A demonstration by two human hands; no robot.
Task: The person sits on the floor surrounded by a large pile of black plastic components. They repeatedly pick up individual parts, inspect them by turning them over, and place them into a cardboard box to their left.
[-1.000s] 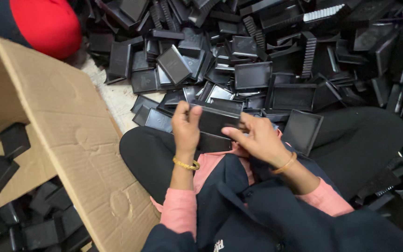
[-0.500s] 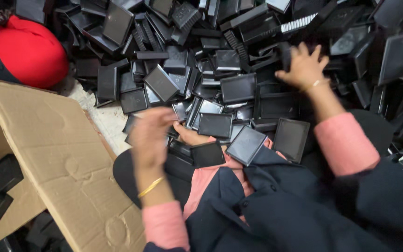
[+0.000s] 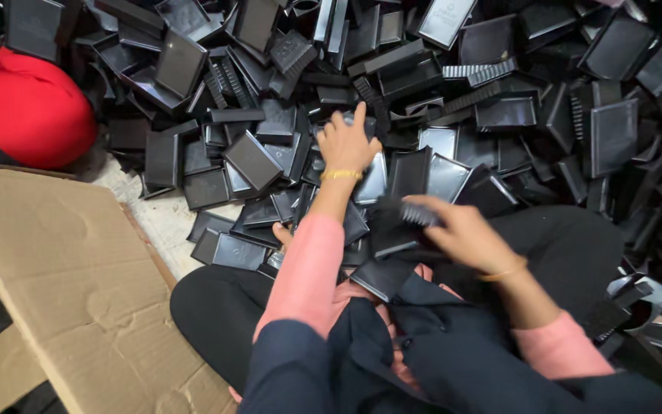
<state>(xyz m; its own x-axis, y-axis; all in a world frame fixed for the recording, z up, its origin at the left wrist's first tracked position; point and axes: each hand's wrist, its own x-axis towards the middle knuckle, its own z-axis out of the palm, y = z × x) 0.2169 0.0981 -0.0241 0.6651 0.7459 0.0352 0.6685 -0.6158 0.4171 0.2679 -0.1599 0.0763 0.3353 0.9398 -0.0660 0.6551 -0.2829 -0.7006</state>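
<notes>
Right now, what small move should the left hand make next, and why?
Probably close the left hand on one black plastic tray beneath it: the fingers are spread on the heap of trays and hold nothing, while the right hand already holds a black ribbed piece.

a small black ribbed piece (image 3: 421,214), comb-like with fine ridges along one side, sits blurred in the right hand (image 3: 465,236), just above the lap. beyond it spreads a heap of black plastic trays (image 3: 499,115), flat, square and shallow-rimmed, lying tilted and overlapping; the left hand (image 3: 346,142) rests on them.
</notes>
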